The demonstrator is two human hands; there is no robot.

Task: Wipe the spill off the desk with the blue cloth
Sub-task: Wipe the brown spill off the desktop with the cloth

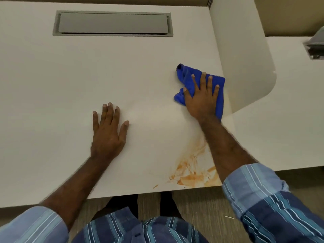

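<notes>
A crumpled blue cloth point(185, 78) lies on the white desk point(70, 76) near its right side. My right hand point(203, 97) presses flat on top of the cloth, fingers spread, with the cloth sticking out on the left and right of the palm. An orange smeared spill point(192, 171) marks the desk by the front edge, under and left of my right forearm, well below the cloth. My left hand point(108, 130) rests palm down on the bare desk, fingers apart, holding nothing.
A grey cable-tray lid point(113, 23) is set into the desk at the back. A white curved divider panel point(245, 55) stands just right of the cloth. Beyond it is another desk point(289, 111) with a grey cable hatch point(315, 46). Carpet shows below the front edge.
</notes>
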